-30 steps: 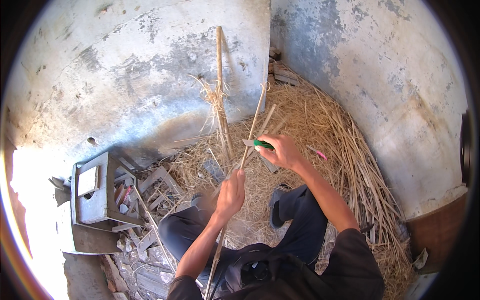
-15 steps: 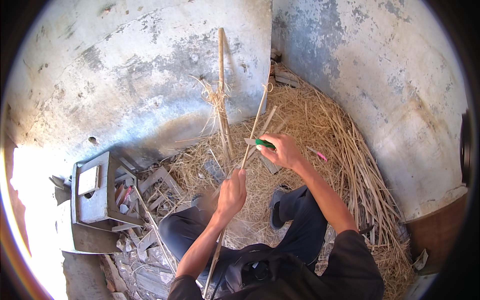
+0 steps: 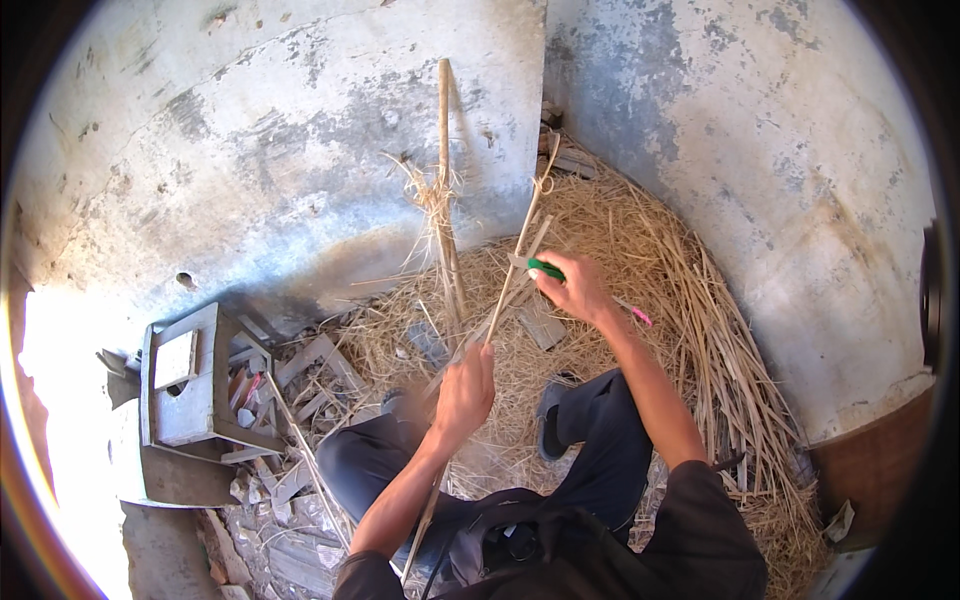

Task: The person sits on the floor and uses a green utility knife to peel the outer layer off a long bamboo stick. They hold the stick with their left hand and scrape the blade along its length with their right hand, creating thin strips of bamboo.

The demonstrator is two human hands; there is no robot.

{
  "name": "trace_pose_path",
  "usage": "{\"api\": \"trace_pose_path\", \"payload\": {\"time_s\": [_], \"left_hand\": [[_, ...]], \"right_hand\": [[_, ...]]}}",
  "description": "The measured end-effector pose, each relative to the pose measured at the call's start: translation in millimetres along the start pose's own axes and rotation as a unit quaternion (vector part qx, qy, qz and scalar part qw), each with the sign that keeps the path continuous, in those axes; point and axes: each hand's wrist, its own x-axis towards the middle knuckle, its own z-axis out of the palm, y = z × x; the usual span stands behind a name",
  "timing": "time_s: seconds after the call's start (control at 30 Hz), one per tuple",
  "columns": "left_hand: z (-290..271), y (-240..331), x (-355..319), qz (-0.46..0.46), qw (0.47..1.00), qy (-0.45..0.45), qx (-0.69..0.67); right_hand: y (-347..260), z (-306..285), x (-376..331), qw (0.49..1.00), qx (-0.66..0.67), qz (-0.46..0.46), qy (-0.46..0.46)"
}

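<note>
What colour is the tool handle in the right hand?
Green handle, in the right hand; head view.

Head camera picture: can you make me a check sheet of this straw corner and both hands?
Surface: ground covered in dry straw.
Job's things: thin cane, slanting up; green-handled tool.
Clutter: grey box, scrap slats, tall stalk leaning on wall.
Grippers: left hand grips cane low; right hand holds the tool against it.
Cables: nothing seen.
Surroundings: patchy grey walls meeting in a corner.
</note>
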Motion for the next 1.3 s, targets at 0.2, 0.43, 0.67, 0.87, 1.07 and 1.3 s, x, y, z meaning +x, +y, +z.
{"api": "trace_pose_path", "payload": {"time_s": [0.2, 0.43, 0.67, 0.87, 1.07, 1.3], "left_hand": [[-1.1, -2.1, -0.7, -0.022, 0.999, -0.024, 0.009], [3.2, -0.4, -5.1, -0.019, 0.999, -0.025, -0.001], [9.3, 12.4, -10.7, -0.08, 0.994, -0.075, -0.024], [3.6, 21.1, -9.2, -0.132, 0.983, -0.122, -0.027], [-6.6, 17.6, -2.5, -0.142, 0.972, -0.145, -0.117], [-13.2, 14.7, 7.5, -0.178, 0.97, -0.103, -0.13]], "right_hand": [[10.9, 5.3, 0.4, 0.999, -0.036, -0.012, 0.028], [35.5, 0.8, 4.2, 0.998, 0.022, 0.064, 0.018], [71.3, -26.8, 4.8, 0.987, -0.042, 0.052, 0.145], [64.9, -37.4, 3.7, 0.983, -0.055, 0.127, 0.117], [65.2, -38.3, -4.0, 0.881, 0.373, 0.288, 0.032], [40.2, -5.1, -9.8, 0.972, 0.154, 0.17, 0.048]]}}
